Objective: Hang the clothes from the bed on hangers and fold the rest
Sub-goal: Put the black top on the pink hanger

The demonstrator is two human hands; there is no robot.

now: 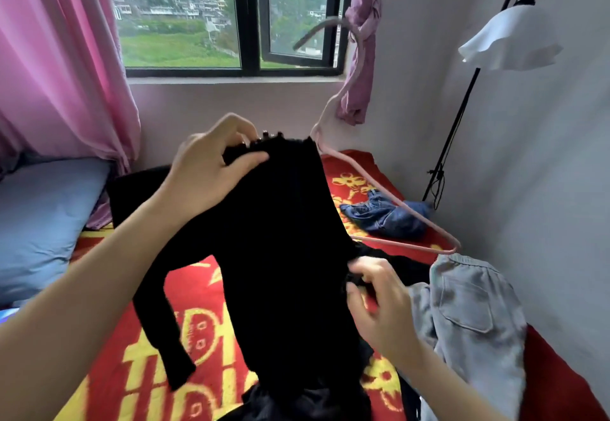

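- Currently the hanging step looks to be in hand: a black top point(280, 239) is held up over the bed point(198, 328). A pink hanger point(406, 204) pokes out at its right side, 1 arm seemingly behind or inside the cloth.
- Left hand point(211, 173) pinches the collar between thumb and curled fingers. Right hand point(379, 298) is blurred but seems to grip the top's lower right edge.
- Next, I judge, the hanger's free arm needs feeding under the right shoulder, with the collar centred at the hook.
- The top is long-sleeved and limp. 1 sleeve dangles on the left, and small beads sit at the neck.
- Dark jeans point(386, 217) and pale trousers point(472, 305) lie on the bed to the right.
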